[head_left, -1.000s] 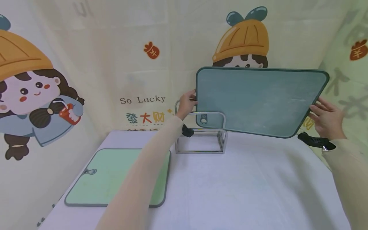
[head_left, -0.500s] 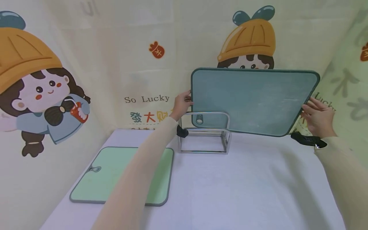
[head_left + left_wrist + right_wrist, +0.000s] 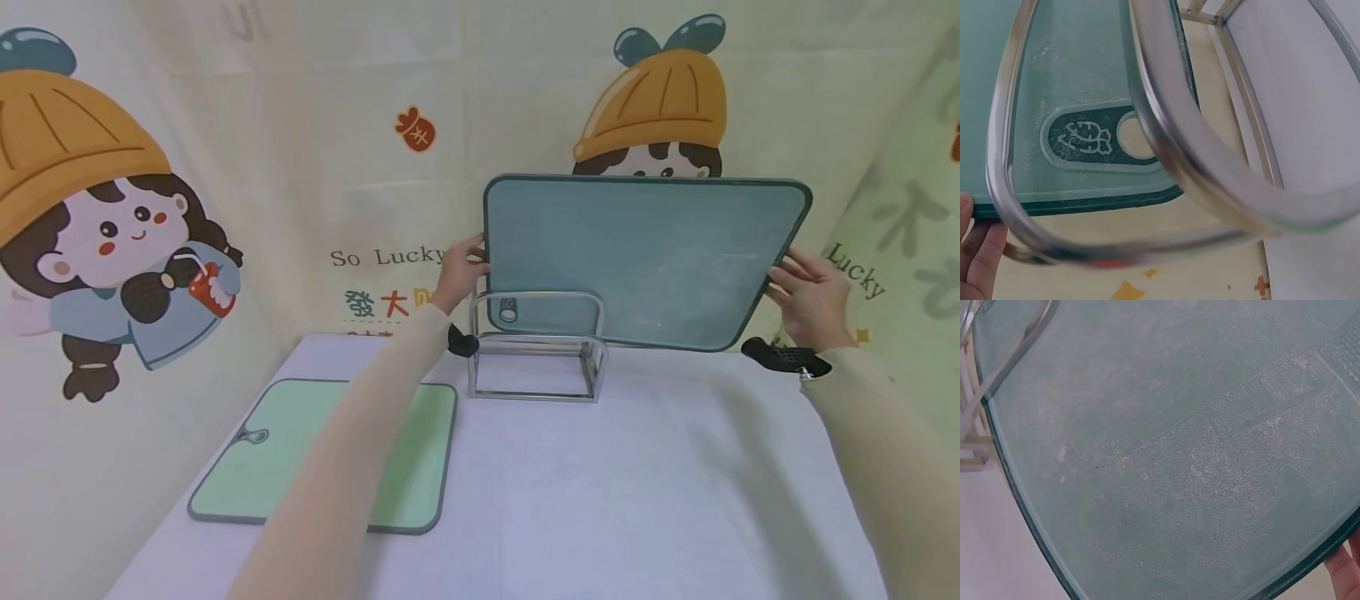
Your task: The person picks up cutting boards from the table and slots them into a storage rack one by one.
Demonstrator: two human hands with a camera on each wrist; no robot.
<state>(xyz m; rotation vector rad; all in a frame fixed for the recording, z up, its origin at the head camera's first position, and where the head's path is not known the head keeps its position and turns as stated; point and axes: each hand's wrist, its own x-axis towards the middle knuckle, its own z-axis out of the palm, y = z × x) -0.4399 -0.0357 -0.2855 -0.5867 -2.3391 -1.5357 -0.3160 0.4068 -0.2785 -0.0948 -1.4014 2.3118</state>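
Both hands hold a dark green cutting board (image 3: 645, 258) on edge at the back of the table, its right end tilted toward me. My left hand (image 3: 459, 271) pinches the left edge. On the right edge, my right hand (image 3: 816, 302) grips with thumb and fingers. A shiny metal rack (image 3: 536, 396) stands below the board's left end, its hoops crossing in front of the lower left corner. That corner has a hole beside a marked label (image 3: 1082, 137) in the left wrist view. In the right wrist view the board's scuffed face (image 3: 1166, 462) fills most of the picture.
A light green cutting board (image 3: 300, 475) with a grey rim lies flat on the left of the white-covered table (image 3: 600, 500), partly hidden by my left forearm. Behind the table hangs a printed cloth (image 3: 360, 167) with cartoon figures.
Both hands have shifted the dark green cutting board left, bringing more of it behind the rack's hoops. The head view has turned slightly right to left, while rack and light green board stay put.
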